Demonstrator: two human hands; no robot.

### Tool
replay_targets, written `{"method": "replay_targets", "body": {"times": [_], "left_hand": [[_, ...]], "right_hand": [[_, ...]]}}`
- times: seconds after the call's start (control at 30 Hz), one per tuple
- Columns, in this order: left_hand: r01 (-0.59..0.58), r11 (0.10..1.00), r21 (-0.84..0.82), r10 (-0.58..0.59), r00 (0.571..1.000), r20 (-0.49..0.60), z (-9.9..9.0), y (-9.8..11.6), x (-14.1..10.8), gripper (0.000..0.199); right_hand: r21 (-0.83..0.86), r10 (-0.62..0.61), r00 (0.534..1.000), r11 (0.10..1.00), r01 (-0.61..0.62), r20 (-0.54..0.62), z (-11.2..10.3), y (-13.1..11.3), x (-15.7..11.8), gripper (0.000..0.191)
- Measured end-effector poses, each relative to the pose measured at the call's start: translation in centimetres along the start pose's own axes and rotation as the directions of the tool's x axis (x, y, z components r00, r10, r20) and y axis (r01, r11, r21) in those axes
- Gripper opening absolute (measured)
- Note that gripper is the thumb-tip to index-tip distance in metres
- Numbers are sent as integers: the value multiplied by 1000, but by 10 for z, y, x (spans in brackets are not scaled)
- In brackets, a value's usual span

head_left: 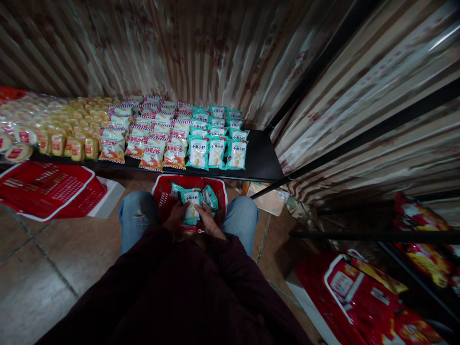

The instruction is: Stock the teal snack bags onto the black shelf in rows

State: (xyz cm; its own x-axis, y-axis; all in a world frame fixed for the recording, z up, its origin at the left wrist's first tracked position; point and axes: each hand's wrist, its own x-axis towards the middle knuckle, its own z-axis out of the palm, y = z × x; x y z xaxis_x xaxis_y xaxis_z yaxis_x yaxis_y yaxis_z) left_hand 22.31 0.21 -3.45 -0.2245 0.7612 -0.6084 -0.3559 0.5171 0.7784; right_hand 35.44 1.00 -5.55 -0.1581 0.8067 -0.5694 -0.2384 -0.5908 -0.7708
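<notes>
Between my knees stands a red basket [163,184] with several teal and white snack bags inside. Just above them, my left hand [176,214] and my right hand [210,221] grip one teal and white bag [191,203] from its two sides, its printed front facing up. A black shelf [264,155] lies beyond the basket. On its right part, teal and white bags [217,152] stand in rows. White and orange bags [154,152] with striped edges fill the rows to their left.
Yellow packaged cakes [77,148] and round packs [18,152] occupy the shelf's left. A red basket [43,189] sits at the left, another [345,287] at lower right. Black metal bars [305,168] slant across the right, beside a cardboard box [268,199].
</notes>
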Motion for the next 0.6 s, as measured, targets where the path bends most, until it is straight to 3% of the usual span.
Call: {"method": "replay_targets", "body": {"times": [0.23,0.4,0.6], "left_hand": [[-31,986,165,36,999,-25,2,2,-1,31],[-71,954,291,95,993,-69,8,-2,-2,25],[-104,879,466,207,962,-176,8,0,0,21]], "right_hand": [[49,30,997,998,-27,-70,-2,0,0,50],[62,48,997,997,-45,-57,-2,-2,-2,44],[94,-69,994,993,76,-80,-4,3,2,50]]}}
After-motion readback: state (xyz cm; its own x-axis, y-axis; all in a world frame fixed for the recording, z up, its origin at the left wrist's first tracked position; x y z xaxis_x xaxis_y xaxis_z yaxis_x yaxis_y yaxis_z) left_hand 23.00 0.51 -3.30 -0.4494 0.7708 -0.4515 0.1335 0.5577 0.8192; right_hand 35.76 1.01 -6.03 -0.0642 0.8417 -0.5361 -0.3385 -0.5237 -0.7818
